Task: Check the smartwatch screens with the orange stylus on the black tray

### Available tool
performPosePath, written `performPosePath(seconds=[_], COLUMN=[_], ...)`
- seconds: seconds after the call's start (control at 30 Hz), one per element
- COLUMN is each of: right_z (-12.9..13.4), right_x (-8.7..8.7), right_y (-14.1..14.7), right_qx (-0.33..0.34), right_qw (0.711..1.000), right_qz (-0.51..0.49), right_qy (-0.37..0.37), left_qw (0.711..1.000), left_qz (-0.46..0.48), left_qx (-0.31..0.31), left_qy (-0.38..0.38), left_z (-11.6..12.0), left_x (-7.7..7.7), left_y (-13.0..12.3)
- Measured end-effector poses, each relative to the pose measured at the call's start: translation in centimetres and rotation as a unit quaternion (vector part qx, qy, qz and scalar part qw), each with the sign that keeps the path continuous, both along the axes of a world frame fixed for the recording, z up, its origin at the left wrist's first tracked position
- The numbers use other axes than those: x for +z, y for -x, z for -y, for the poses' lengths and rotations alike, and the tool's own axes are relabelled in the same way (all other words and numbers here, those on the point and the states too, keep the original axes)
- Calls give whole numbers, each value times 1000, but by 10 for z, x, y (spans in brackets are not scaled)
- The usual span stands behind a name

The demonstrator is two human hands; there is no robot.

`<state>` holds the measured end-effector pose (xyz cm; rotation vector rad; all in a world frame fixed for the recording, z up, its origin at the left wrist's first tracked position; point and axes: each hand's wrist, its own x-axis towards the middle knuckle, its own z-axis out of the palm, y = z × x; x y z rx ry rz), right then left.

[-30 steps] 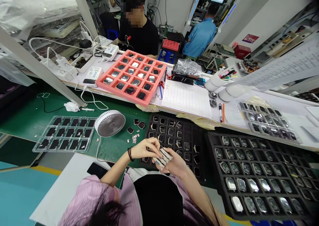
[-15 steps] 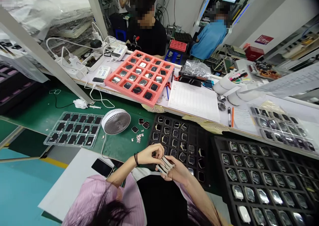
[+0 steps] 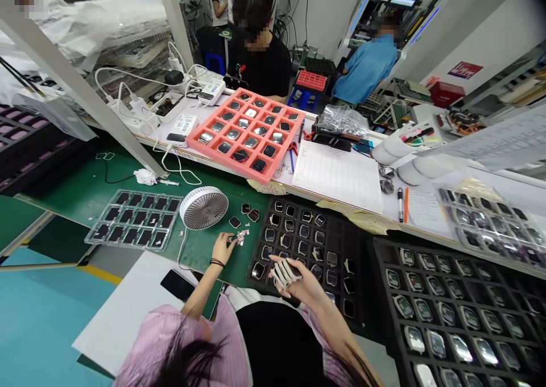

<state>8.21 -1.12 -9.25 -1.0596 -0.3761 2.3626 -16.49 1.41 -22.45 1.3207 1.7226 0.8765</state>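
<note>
The right hand (image 3: 296, 281) grasps a stack of white-edged strips (image 3: 284, 273) over the black tray (image 3: 336, 233); the loosely open left hand (image 3: 222, 248) lies just beside small metal pieces (image 3: 241, 237) on the green mat (image 3: 200, 264).

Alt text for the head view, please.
At a green workbench, a person's right hand holds a stack of small white-edged parts above a black compartment tray, while the left hand reaches toward small metal pieces beside a white desk fan.
</note>
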Motion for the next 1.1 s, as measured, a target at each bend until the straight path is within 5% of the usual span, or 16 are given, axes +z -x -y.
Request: performPosePath(seconds=[0.17,0.33,0.5,0.7,0.8,0.9,1.1], right_z=[-7,-10,-17,-20,-20,-19,-16], right_x=[3,7,14,14,13,10,5], right_y=[-3,-1,13,31,31,27,24], right_qx=[-44,-103,-194,-260,-270,-275,-270], right_qw=[998,992,967,934,922,911,896], right_qz=[32,46,100,134,160,190,223], right_qy=[-21,-53,-129,-207,-226,-244,-274], left_qw=[991,990,988,974,941,925,921], left_qz=[-45,-4,76,206,330,374,376], left_qx=[122,136,134,71,53,59,98], left_qy=[27,22,-7,-61,-61,-43,-37], left_z=[4,10,4,-1,1,0,0], left_x=[-34,-32,9,102,137,150,150], left_y=[8,9,-9,-90,-114,-121,-121])
